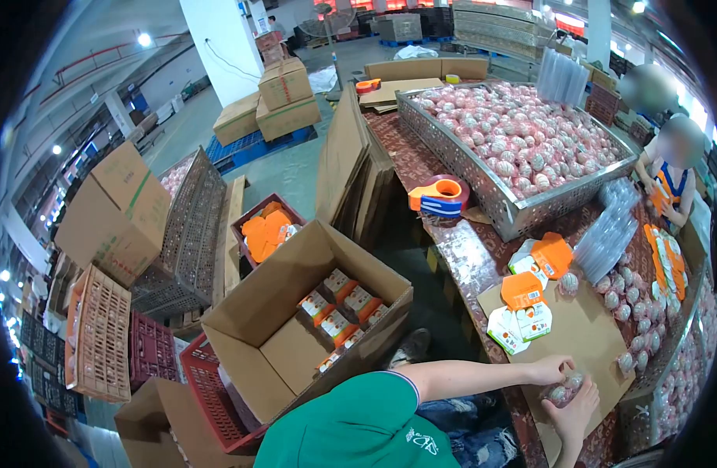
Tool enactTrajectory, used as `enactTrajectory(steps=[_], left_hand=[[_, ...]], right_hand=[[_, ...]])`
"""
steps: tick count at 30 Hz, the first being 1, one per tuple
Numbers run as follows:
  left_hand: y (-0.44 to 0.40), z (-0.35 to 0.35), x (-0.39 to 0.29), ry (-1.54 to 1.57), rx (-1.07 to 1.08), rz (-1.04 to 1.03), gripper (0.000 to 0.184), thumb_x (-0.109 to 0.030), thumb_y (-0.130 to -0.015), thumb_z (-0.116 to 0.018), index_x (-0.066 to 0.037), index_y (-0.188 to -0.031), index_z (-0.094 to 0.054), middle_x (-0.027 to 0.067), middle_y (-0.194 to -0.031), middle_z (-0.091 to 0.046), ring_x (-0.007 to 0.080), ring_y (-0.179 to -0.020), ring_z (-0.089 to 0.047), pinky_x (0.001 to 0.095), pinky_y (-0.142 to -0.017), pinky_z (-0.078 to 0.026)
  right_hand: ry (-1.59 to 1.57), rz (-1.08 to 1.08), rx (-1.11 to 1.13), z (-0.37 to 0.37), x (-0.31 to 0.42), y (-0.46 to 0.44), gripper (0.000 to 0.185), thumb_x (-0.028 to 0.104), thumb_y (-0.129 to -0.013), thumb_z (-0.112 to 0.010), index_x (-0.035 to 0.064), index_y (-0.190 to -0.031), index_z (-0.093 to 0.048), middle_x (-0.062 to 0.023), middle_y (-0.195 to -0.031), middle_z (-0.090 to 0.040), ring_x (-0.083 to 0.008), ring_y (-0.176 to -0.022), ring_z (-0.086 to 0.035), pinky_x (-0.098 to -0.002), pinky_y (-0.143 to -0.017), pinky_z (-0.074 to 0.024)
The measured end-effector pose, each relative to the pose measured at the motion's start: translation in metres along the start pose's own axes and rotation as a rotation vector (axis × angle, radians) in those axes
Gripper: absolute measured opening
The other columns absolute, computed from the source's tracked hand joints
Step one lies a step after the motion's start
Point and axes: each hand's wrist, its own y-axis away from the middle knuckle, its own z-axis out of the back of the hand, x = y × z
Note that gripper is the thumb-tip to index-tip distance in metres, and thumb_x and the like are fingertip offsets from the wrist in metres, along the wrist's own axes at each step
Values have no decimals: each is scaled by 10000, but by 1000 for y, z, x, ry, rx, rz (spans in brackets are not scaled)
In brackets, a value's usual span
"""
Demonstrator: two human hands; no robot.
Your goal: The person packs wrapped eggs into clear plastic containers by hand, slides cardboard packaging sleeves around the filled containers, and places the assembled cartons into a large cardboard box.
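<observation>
My left hand [552, 370] and my right hand [572, 412] close from both sides around a small cluster of whitish, egg-like balls [564, 389] in shiny clear wrapping. They hold it low over a flat cardboard sheet [573, 331]. Parts of the cluster are hidden by my fingers. Beyond my hands on the sheet lie folded orange-and-white printed cartons [524, 308]. More orange-and-white cartons [547, 256] lie further back, with a single wrapped ball [567, 284] beside them. Loose wrapped balls [635, 308] line the sheet's right side.
A metal crate [514, 210] of wrapped balls stands on the table, near a tape dispenser [440, 196] and stacked clear plastic trays [608, 234]. An open cardboard box [249, 312] with several packed cartons stands left. A co-worker [670, 175] handles orange cartons at right.
</observation>
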Motion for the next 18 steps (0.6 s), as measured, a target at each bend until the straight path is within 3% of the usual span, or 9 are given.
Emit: enactTrajectory(steps=[3, 5, 6, 9, 12, 13, 14, 16, 18], left_hand=[[10, 5, 1, 121, 80, 30, 554, -53, -800, -581, -45, -1343, -472, 109, -993, -650, 188, -759, -622, 305, -679, -527], [45, 18, -36, 452, 220, 334, 597, -84, -841, -552, -34, -1417, -404, 126, -1171, -605, 163, -818, -608, 299, -765, -514], [51, 5, -30, 465, 210, 294, 638, -68, -815, -585, -35, -1423, -394, 134, -1288, -541, 211, -960, -611, 345, -867, -507], [53, -46, -10, 145, -286, 37, 683, 11, -746, -662, -45, -1381, -417, 144, -1280, -516, 280, -1191, -499, 385, -1033, -407], [52, -56, -25, 442, -349, 91, 562, 52, -772, -628, -23, -1308, -477, 129, -1085, -614, 222, -1024, -579, 343, -870, -494], [54, -58, -21, 436, -364, 74, 616, 31, -771, -665, -58, -1342, -453, 128, -1193, -559, 232, -1059, -584, 371, -888, -511], [63, -45, -50, 563, -287, 120, 665, 75, -732, -654, -55, -1352, -451, 136, -1155, -582, 229, -935, -619, 334, -765, -545], [70, -27, -51, 512, -227, 321, 739, 129, -647, -622, -46, -1346, -458, 139, -1103, -588, 240, -886, -628, 333, -689, -558], [77, -22, -51, 699, -230, 287, 724, 116, -703, -633, -57, -1363, -388, 141, -1084, -578, 243, -901, -621, 332, -662, -558]], right_hand=[[64, -60, -172, -25, -11, 5, 988, 493, -689, -764, -14, -1414, -325, -256, -1298, -437, -427, -1243, -389, -512, -1061, -287], [89, -128, -201, -32, -13, 0, 925, 489, -746, -721, -13, -1418, -331, -252, -1309, -446, -415, -1252, -397, -508, -1056, -296], [114, -202, -230, -36, -12, 0, 864, 485, -803, -678, -13, -1422, -336, -248, -1319, -454, -402, -1261, -404, -504, -1050, -305], [140, -259, -238, -35, 9, -4, 805, 484, -841, -632, 0, -1422, -356, -239, -1306, -477, -393, -1243, -435, -509, -1033, -323], [54, -207, -308, -25, 13, 2, 741, 425, -815, -694, -3, -1366, -445, -251, -1262, -515, -408, -1182, -492, -486, -991, -387], [-53, -146, -366, -19, 15, 9, 711, 393, -821, -705, -13, -1349, -458, -250, -1239, -529, -411, -1144, -515, -486, -977, -404], [-150, -94, -427, -17, 12, 19, 681, 362, -826, -717, -23, -1331, -471, -249, -1216, -543, -415, -1105, -538, -485, -962, -421], [-196, -220, -583, -39, -18, 46, 564, 311, -896, -682, -17, -1309, -482, -194, -1193, -566, -342, -1037, -578, -451, -947, -443], [-951, -532, -503, -57, -32, 82, 427, 285, -970, -606, -6, -1262, -493, -126, -1169, -560, -230, -1021, -563, -365, -923, -455]])
